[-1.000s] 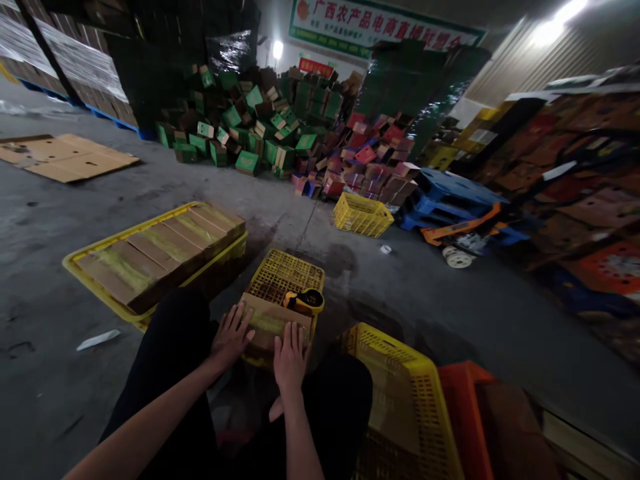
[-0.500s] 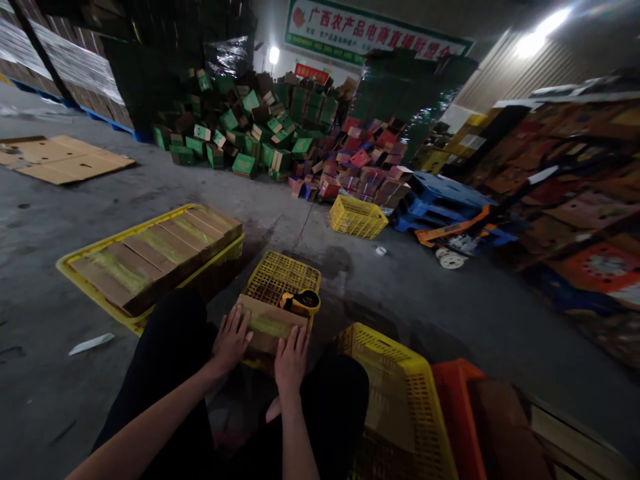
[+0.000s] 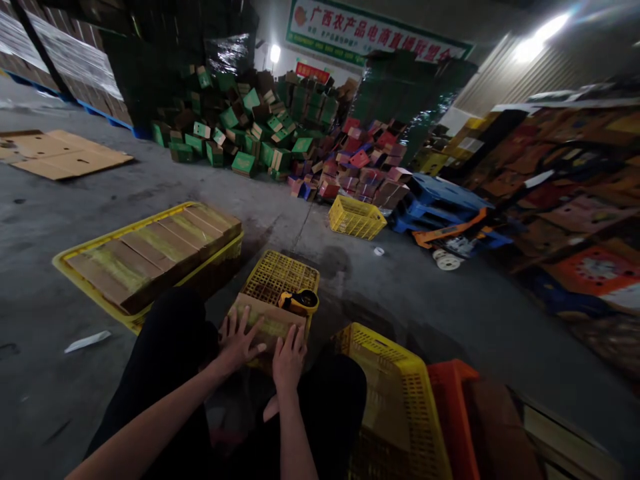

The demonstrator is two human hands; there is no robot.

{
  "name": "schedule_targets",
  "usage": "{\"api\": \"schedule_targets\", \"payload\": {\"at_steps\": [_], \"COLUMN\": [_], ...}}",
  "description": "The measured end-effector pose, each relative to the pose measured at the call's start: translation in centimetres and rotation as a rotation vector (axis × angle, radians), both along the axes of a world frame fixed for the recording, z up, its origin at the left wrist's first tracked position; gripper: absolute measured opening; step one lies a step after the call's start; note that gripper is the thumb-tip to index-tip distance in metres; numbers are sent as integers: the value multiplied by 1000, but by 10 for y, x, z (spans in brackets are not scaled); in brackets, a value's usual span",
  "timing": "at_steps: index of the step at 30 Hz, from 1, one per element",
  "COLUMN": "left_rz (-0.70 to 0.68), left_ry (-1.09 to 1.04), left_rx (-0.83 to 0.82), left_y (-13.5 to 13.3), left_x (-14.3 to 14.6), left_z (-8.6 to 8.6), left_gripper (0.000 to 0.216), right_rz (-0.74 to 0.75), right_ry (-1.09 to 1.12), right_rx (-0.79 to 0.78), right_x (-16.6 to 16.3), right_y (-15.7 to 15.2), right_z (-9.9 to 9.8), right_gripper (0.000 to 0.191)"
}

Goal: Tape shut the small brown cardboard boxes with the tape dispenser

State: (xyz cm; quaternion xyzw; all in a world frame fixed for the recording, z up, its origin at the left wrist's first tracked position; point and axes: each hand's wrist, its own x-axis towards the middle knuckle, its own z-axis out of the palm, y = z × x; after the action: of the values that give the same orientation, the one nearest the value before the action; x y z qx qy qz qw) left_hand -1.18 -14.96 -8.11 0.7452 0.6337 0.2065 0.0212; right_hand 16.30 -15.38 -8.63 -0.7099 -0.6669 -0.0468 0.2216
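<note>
Between my knees a cardboard box (image 3: 270, 320) with yellowish tape along its top rests on an upturned yellow crate (image 3: 280, 272). My left hand (image 3: 239, 343) lies on the left end of the box, fingers spread. On its right front edge my right hand (image 3: 289, 360) rests, fingers stretched out over the top. Just behind the box, on the crate, sits a yellow-and-black tape dispenser (image 3: 299, 302). To the left, a yellow crate (image 3: 70, 261) holds several taped cardboard boxes (image 3: 165, 247).
At my right stand a yellow crate (image 3: 420, 380) with cardboard inside and an orange crate (image 3: 453, 400). Farther off are another yellow crate (image 3: 357, 218), an orange pallet jack (image 3: 450, 233) by blue pallets (image 3: 445, 193), and heaps of green boxes (image 3: 245, 163) and red boxes (image 3: 360, 160).
My left hand has spread its fingers and shifted slightly right over the box top. My right hand stays at the box's right end. The view has moved slightly.
</note>
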Motion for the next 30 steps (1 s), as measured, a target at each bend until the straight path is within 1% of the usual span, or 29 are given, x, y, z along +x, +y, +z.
{"api": "schedule_targets", "payload": {"at_steps": [3,5,12,19,25,30], "left_rz": [-86,-116,-129,-190,-177,-57], "left_ry": [27,55,92,55,13,-60], "left_rx": [-15,-16,-16,53,62,35], "left_y": [-3,-5,-3,-2,-7,-8], "left_x": [-4,-6,-15,-33,-34,-35], "left_z": [0,-1,-3,-7,-11,-21], "left_gripper": [74,74,70,67,66,56], "right_rz": [-27,-47,-84,-101,-100,-75], "right_ry": [-16,-26,-60,-58,-28,23], "right_rx": [-28,-56,-120,-151,-160,-140], "right_x": [-2,-4,-7,-6,-6,-5], "right_y": [-2,-3,-6,-6,-7,-6], "right_z": [4,7,17,14,12,9], "right_gripper": [61,60,59,60,61,62]}}
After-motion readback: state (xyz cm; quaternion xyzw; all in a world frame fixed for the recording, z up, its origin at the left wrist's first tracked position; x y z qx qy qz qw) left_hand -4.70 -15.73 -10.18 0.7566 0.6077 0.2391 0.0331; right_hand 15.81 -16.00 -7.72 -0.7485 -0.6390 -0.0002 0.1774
